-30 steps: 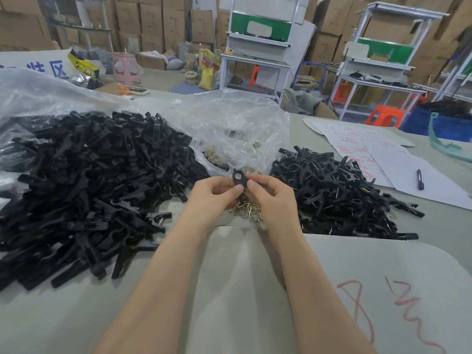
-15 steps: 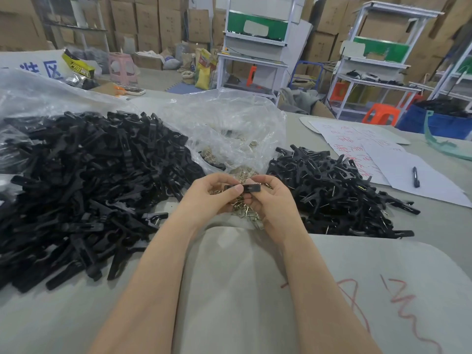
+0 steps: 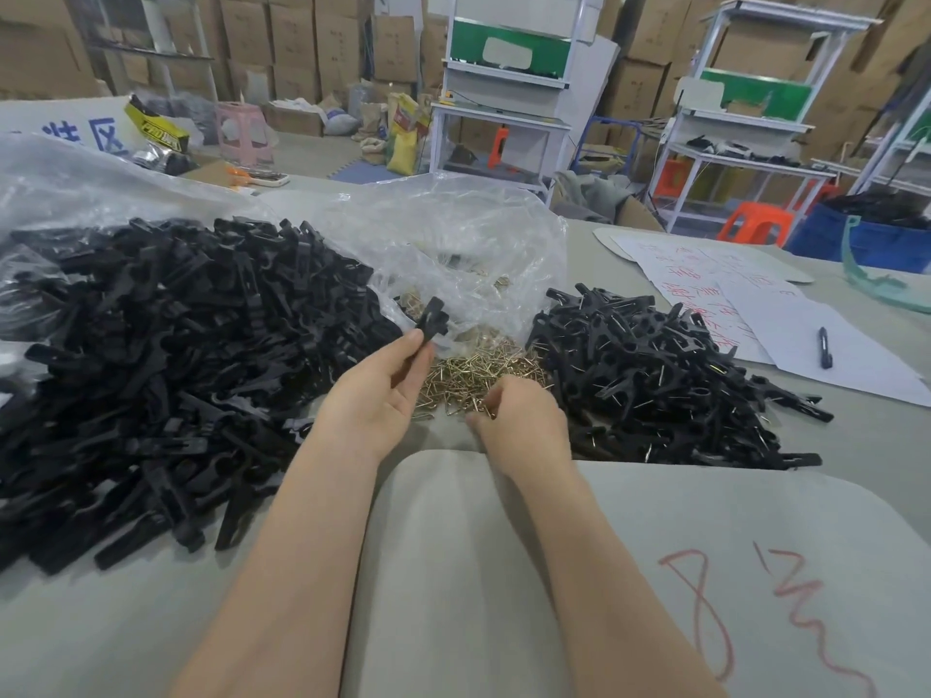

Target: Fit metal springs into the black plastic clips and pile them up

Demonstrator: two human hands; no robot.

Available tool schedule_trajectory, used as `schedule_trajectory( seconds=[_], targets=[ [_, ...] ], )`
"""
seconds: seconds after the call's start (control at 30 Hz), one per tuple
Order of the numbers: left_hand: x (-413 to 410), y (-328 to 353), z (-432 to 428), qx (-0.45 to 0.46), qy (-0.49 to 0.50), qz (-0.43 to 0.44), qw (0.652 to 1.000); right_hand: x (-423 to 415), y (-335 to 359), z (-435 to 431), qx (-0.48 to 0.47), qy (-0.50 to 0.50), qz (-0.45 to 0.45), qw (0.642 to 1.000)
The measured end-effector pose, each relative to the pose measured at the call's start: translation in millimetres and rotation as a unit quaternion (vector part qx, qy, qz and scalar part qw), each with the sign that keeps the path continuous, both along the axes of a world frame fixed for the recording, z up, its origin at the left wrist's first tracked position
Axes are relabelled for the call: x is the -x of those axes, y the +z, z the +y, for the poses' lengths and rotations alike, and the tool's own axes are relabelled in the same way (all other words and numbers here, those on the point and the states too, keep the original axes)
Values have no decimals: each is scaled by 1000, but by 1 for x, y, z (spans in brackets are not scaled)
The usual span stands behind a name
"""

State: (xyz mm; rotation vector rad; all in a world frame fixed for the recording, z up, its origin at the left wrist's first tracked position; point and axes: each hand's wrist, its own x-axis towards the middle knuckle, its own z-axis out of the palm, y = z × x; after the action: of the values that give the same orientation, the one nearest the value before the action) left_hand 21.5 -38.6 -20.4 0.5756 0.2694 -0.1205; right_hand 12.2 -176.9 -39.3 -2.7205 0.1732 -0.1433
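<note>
Hands now parted, right hand (image 3: 519, 420) dropped to gold metal spring heap (image 3: 478, 375), grasp unclear, left hand (image 3: 375, 395) pinching small black plastic clip (image 3: 432, 319) aloft

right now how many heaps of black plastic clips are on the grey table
2: a large heap of black plastic clips left of the left hand, a smaller heap right of the right hand. More may be hidden.

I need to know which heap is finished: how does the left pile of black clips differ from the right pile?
The left pile is much larger than the right pile. Metal wires glint among the right pile's clips; none show in the left pile. Both are loose heaps of black plastic clips on the table.
</note>
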Motion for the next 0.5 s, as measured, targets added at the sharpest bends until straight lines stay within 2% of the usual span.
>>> schedule_trajectory(
  seconds=[0.17, 0.33, 0.5],
  targets=[
    [1, 1, 2, 38, -19, 24, 999, 0, -4, -7, -187, 10, -78, 979],
    [1, 1, 1, 76, -24, 27, 996, -3, 0, -16, -307, 9, -116, 945],
    [4, 4, 1, 100, -50, 13, 994, -4, 5, -19, -469, -13, -112, 876]
  ],
)
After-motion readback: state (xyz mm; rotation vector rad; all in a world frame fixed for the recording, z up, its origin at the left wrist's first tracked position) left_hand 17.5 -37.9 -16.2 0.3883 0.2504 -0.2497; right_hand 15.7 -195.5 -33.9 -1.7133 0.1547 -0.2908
